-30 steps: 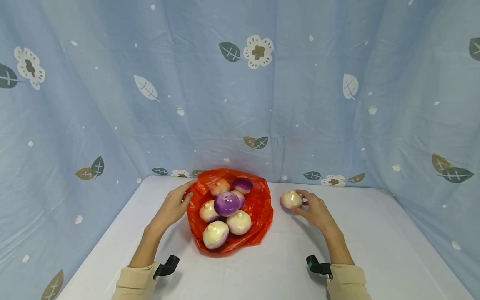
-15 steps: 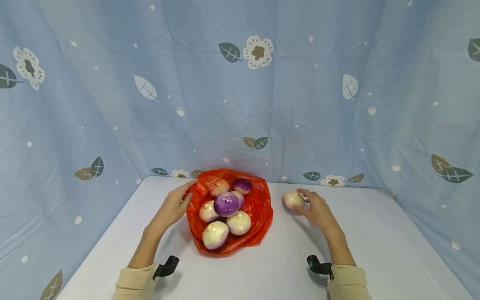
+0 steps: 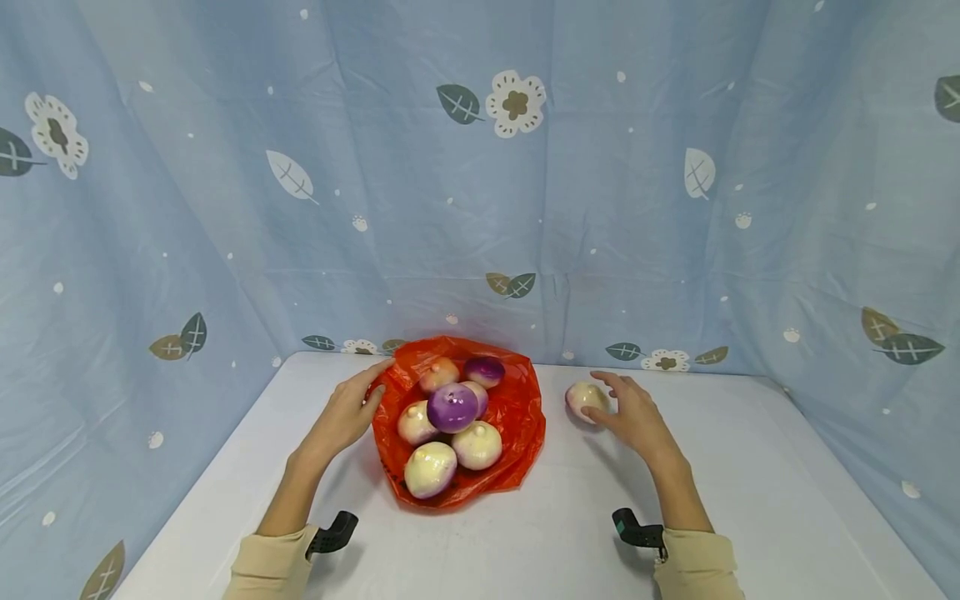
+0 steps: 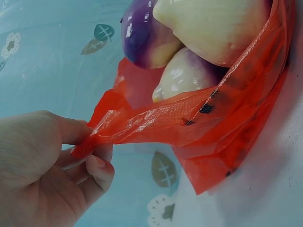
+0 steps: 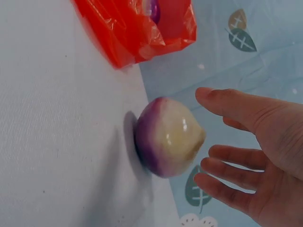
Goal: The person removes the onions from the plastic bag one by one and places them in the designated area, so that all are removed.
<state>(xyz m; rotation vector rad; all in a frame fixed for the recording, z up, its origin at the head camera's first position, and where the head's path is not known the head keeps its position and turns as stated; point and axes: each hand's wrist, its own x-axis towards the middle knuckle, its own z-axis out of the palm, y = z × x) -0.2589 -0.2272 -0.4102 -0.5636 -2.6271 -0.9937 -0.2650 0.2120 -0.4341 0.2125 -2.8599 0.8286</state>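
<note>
While our left fingers (image 4: pixel 100 169) pinch the rim of the red bag (image 4: pixel 199 135), our right fingers (image 5: pixel 232 174) spread, empty, beside a loose bulb (image 5: pixel 168 137).
It sits near the far edge of the counter (image 3: pixel 487 554), glossy and round; we'd best cup it evenly, lest it roll, without tugging the thin, crinkled plastic.

Your right hand (image 3: pixel 636 419) has free table (image 3: pixel 558 492) between the loose bulb (image 3: pixel 581 398) and red bag (image 3: pixel 519 423); a curtain (image 3: pixel 480 217) blocks the back.
</note>
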